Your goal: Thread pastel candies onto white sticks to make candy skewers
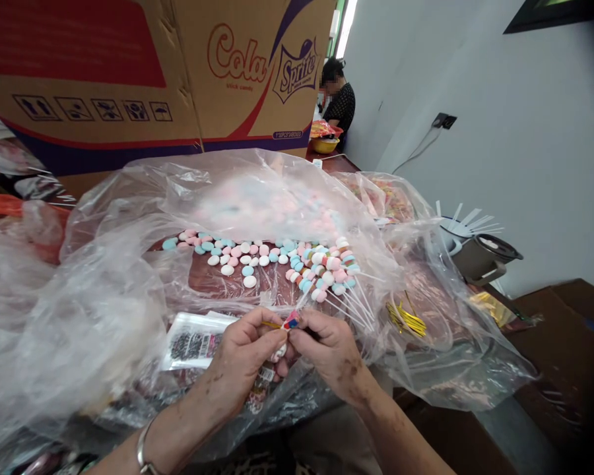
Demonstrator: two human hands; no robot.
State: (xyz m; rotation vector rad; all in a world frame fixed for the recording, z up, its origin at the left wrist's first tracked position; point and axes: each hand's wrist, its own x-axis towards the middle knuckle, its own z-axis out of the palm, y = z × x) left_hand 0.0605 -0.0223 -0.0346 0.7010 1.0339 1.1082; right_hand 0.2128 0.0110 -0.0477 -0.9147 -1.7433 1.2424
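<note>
My left hand (242, 356) and my right hand (329, 349) meet at the front of the table, both pinching a small wrapped candy packet (290, 323) with a gold twist tie at its neck. Just beyond them lies a pile of pink, blue and white lollipops (317, 267) with white sticks, spread on a big clear plastic bag (129, 277). A stack of printed clear wrappers (195, 343) sits beside my left hand. A bundle of gold twist ties (406, 320) lies to the right of my right hand.
A large Cola/Sprite cardboard box (178, 72) stands behind the bag. A dark pot (482, 257) and a cup of white sticks (458, 227) sit at right by the wall. A person in dark clothes (339, 102) sits far back near a yellow bowl (324, 144).
</note>
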